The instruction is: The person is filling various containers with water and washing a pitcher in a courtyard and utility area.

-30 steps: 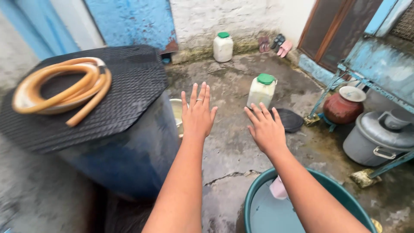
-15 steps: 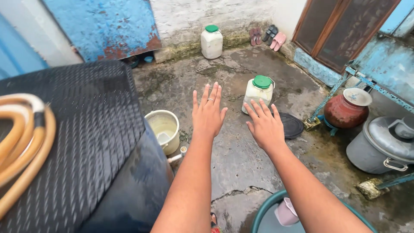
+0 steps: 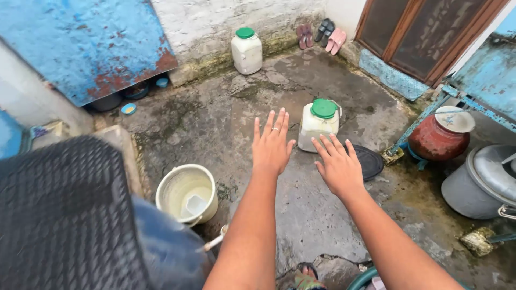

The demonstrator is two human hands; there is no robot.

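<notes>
White jug, green lid (image 3: 319, 124): on concrete floor (image 3: 226, 123), at 12 o'clock just beyond right hand (image 3: 337, 166), untouched | left hand (image 3: 272, 144): at jug's 9 o'clock, flat, fingers spread, empty | right: same | black lid (image 3: 370, 161) at 3 o'clock | cream bucket (image 3: 187, 193) at 8 o'clock

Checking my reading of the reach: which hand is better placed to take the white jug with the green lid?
Right, probably. The right hand hovers open just in front of the white jug, fingertips nearest its base. The left hand is open too, but off to the jug's side.
</notes>
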